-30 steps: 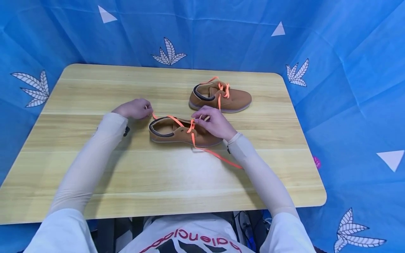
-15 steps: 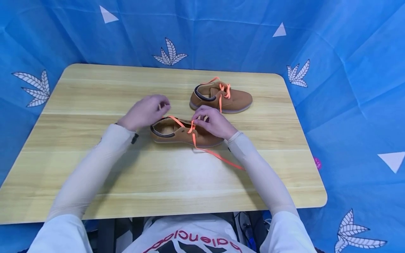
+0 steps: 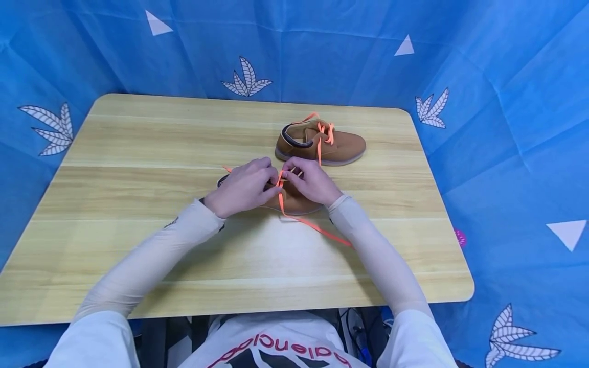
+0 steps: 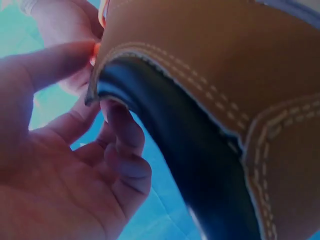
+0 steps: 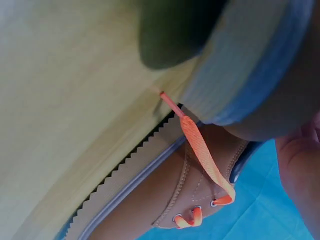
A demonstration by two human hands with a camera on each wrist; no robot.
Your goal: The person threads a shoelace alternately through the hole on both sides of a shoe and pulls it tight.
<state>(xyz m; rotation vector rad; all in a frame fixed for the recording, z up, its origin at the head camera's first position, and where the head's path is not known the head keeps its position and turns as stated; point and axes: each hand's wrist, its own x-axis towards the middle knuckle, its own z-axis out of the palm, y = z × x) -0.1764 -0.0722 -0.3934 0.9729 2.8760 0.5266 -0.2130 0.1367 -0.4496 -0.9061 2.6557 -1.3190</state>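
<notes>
Both hands meet over the lacing of a brown lace-up shoe (image 3: 299,205) on the table. My right hand (image 3: 313,181) pinches its orange shoelace (image 3: 319,229) at the eyelets, one long end trailing toward the near right. My left hand (image 3: 246,186) lies over the shoe's opening and hides most of it. In the left wrist view, the thumb tip meets a bit of the orange lace at the top of the dark padded collar (image 4: 165,135), while other fingers curl beneath the edge. A second brown shoe (image 3: 345,145), also orange-laced, stands just behind.
The wooden table (image 3: 138,133) has rounded corners, and a blue patterned cloth (image 3: 322,51) hangs behind and beside it. In the right wrist view, a tipped lace end (image 5: 202,147) of the rear shoe sticks out over the tabletop.
My left hand has let go of the lace end left of the heel and moved right, over the shoe's opening to the lacing. My right hand has stayed nearly still at the eyelets.
</notes>
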